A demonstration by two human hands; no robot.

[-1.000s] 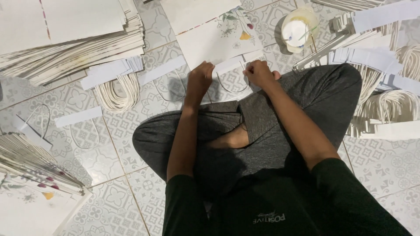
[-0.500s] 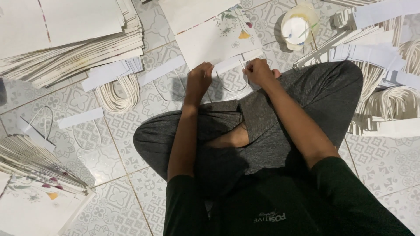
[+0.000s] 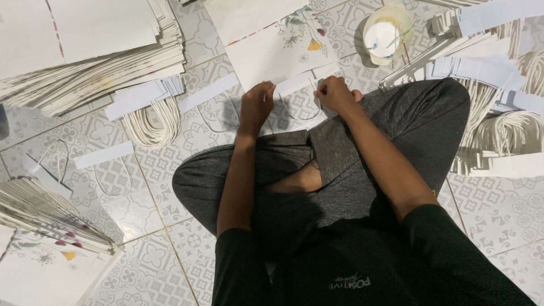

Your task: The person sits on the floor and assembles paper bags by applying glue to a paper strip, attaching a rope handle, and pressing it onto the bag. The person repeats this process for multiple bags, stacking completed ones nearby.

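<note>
2 hands were seen pressed on 1 white paper strip (image 3: 294,85) at the near edge of a flower-printed paper bag (image 3: 277,51) laid flat on the patterned tile floor (image 3: 164,170). The left hand (image 3: 256,105) was closed on the strip's left end; the right hand (image 3: 334,93) pinched its right part, beside a cord handle loop (image 3: 294,110) beneath. A skewed strip was judged possible, should either hand slip. A large stack of flat bags (image 3: 85,51) was noted far left, cord bundles (image 3: 153,122) nearer, a small glue cup (image 3: 387,34) beyond. Crossed grey-clad legs (image 3: 362,147) crowded the working space.
</note>
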